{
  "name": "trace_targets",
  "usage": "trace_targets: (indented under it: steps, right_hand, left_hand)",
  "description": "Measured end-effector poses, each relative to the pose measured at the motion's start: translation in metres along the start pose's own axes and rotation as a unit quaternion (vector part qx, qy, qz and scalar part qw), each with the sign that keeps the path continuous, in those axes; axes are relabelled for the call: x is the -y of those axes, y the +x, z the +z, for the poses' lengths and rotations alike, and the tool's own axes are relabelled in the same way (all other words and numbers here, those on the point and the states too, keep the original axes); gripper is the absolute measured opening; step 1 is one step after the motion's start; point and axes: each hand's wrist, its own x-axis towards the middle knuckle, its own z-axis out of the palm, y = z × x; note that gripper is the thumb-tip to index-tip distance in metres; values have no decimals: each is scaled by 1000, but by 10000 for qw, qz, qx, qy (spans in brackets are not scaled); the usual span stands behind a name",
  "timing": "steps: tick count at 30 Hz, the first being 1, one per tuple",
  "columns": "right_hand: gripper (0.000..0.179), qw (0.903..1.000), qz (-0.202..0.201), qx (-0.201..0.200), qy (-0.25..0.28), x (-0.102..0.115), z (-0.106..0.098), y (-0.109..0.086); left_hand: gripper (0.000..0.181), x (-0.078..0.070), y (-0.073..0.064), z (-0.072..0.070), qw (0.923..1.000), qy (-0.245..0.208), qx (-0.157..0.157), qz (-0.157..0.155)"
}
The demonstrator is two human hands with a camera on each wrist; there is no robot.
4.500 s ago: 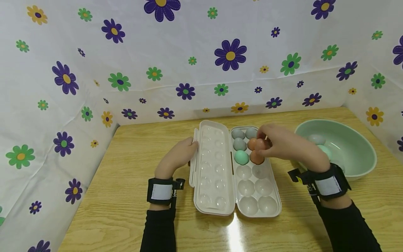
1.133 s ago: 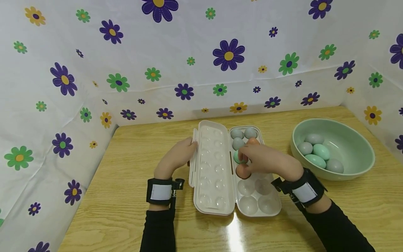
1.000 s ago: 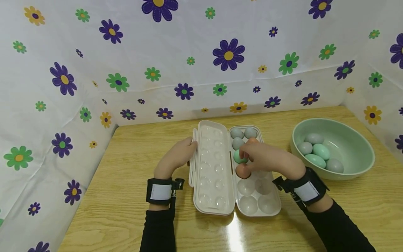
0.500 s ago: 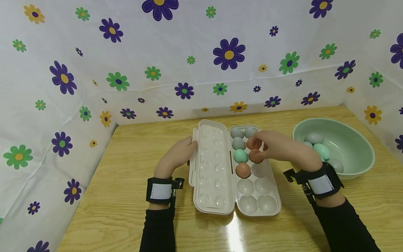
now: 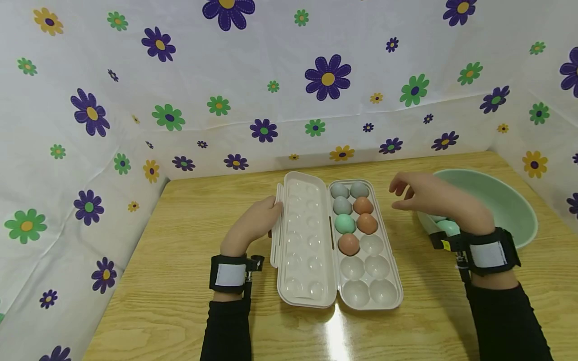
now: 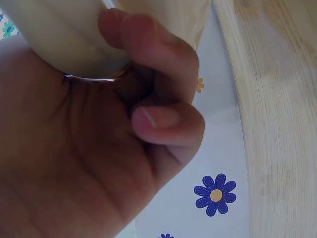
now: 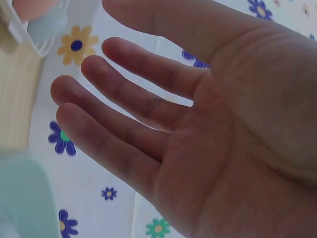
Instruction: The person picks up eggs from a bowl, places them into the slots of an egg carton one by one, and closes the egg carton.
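Note:
A white plastic egg box (image 5: 334, 240) lies opened flat on the table, its lid (image 5: 303, 240) on the left. My left hand (image 5: 259, 220) grips the lid's left edge; in the left wrist view its fingers (image 6: 163, 54) curl by the pale plastic. The tray's far cups hold three grey eggs (image 5: 342, 205), one mint egg (image 5: 345, 223) and three brown eggs (image 5: 349, 244). My right hand (image 5: 431, 198) hovers between tray and bowl, fingers apart. In the right wrist view nothing lies in its palm (image 7: 213, 148).
A pale green bowl (image 5: 510, 215) stands on the right. My right arm partly hides it and the eggs inside, one of them a mint egg (image 5: 448, 228). Flowered cloth (image 5: 271, 75) walls the wooden table (image 5: 189, 260) at the back and both sides.
My right hand let go of a brown egg in the tray's left row, passed over the brown eggs in the right row, and moved right towards the bowl. My left hand stayed put.

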Motion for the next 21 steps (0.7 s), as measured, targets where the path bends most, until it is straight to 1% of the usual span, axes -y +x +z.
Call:
trace_targets:
  steps: [4, 8, 17, 21]
  right_hand:
    - [35, 9999, 148, -75, -2, -10, -5, -2]
    - [33, 9995, 240, -142, -147, -20, -8, -3]
    - [34, 9976, 580, -382, -74, -48, -18, -11]
    - [33, 9968, 629, -462, -152, -61, -21, -14]
  left_hand:
    - [40, 0, 0, 0, 10000, 11, 5, -58]
    - [41, 2, 0, 1, 9999, 43, 5, -118]
    - [40, -1, 1, 1, 10000, -34, 22, -66]
    - [40, 0, 1, 1, 10000, -67, 18, -70]
